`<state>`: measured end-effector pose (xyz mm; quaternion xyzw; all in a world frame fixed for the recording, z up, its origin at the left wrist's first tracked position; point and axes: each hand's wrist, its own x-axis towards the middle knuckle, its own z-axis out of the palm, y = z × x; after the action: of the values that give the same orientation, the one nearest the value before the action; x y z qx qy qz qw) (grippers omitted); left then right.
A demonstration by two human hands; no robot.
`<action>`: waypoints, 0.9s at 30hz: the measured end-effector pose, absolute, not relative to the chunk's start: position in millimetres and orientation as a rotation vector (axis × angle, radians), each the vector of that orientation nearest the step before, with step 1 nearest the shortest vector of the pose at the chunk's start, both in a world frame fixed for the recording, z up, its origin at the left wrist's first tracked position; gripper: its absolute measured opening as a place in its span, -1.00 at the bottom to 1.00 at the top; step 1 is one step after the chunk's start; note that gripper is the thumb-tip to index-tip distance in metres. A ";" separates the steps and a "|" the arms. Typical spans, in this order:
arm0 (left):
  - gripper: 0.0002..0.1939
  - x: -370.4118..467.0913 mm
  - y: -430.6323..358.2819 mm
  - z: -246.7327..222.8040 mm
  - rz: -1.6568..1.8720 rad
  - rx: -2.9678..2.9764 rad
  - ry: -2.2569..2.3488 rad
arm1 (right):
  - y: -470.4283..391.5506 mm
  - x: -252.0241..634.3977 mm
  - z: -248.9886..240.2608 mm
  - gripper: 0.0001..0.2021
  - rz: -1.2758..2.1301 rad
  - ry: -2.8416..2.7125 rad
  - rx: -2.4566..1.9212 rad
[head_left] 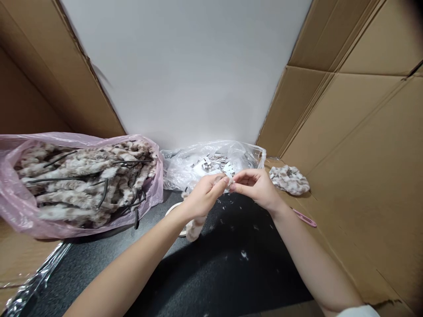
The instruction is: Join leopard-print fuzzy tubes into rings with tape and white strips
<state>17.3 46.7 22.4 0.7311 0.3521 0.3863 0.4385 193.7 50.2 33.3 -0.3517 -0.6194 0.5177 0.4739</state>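
Note:
My left hand (208,193) is closed around a white-and-brown fluffy fabric tube (194,228), whose lower part hangs below the palm. Close beside it, at the tube's upper end, my right hand (254,189) pinches with thumb and forefinger at a small whitish bit; whether this is the tube's end or a separate piece is unclear. Under the hanging tube lies a cream-coloured ring (170,210), perhaps a tape roll, partly hidden. Behind both hands, a clear plastic bag (178,169) holds small white and grey scraps.
At left, a pink plastic bag (20,215) is full of fluffy tubes with black cords. A fluffy scrunchie (290,180) and a pink slim tool (304,218) lie at right. Fluff dots the black mat (231,273). Cardboard walls (370,145) flank the space.

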 end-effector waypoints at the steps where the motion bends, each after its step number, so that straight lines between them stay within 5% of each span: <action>1: -0.65 17.5 46.6 22.2 0.958 1.820 0.875 | 50.1 193.3 32.8 -0.74 1.264 -1.516 -0.859; 27: -0.59 15.6 44.0 24.9 0.821 1.738 0.795 | 53.7 200.0 42.5 -0.74 1.165 -1.506 -0.870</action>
<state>15.6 44.0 24.9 0.7207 0.3296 0.3402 0.5061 200.0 53.7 42.5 -0.3600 -0.6227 0.4818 0.5004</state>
